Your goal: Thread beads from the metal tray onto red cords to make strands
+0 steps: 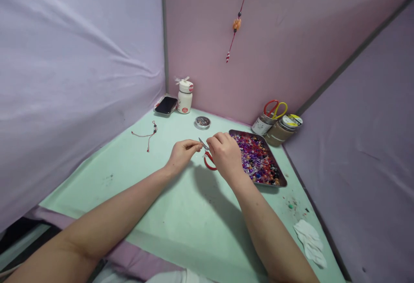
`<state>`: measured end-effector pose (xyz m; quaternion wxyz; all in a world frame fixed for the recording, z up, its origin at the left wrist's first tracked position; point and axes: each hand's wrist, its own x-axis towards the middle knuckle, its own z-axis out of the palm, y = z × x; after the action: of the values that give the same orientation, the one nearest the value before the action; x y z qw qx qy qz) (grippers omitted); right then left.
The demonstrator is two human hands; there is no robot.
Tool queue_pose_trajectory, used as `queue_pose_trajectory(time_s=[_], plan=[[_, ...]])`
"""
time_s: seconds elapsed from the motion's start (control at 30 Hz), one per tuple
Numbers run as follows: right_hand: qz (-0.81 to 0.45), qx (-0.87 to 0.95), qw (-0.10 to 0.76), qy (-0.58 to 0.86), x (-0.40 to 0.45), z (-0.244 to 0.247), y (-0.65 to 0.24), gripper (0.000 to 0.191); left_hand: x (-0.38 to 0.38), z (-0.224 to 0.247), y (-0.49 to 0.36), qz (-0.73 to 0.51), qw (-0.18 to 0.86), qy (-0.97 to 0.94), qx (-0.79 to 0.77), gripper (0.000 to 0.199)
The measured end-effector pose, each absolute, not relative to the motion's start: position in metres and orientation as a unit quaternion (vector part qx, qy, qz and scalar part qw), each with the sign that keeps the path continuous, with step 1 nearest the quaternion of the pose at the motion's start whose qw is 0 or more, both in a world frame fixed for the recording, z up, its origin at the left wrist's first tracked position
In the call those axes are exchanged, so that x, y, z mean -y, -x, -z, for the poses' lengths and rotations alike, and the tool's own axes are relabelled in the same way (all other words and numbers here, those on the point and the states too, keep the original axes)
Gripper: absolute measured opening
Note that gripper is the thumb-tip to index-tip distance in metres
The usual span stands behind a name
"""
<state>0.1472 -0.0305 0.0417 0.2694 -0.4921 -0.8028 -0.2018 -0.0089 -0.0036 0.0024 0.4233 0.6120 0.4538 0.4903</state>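
My left hand (183, 153) is closed, thumb and fingertips pinched together over the middle of the table. Whatever it pinches is too small to make out. Close beside it on the right, my right hand (225, 153) is also closed, its fingertips pressed together on something hidden or too fine to name. Between the two hands shows a pair of red-handled scissors (208, 160), the blades pointing up and left past the left fingertips. The right hand covers part of the scissors, and I cannot tell whether it touches them. A tray (277, 164) of mixed beads stands right beside the right hand.
Behind the hands sits a small round container (202, 122). A corded bracelet (154, 128) lies left, with a phone (166, 105) and white bottle (185, 99) farther back. Scissors (271, 108) stand in a can (261, 125) beside a jar (278, 134). A white cloth (310, 242) lies front right. A beaded cord (237, 25) hangs behind.
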Motion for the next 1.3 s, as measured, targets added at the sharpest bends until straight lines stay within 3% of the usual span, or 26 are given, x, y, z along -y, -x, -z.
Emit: queue_pose_trajectory(time_s=[1.3], plan=[[0.149,0.815,0.257,0.497,0.0287,-0.0404,-0.1504,0.016,0.0081,-0.0053,0.0072,-0.48,0.431,-0.614,-0.454,0.015]])
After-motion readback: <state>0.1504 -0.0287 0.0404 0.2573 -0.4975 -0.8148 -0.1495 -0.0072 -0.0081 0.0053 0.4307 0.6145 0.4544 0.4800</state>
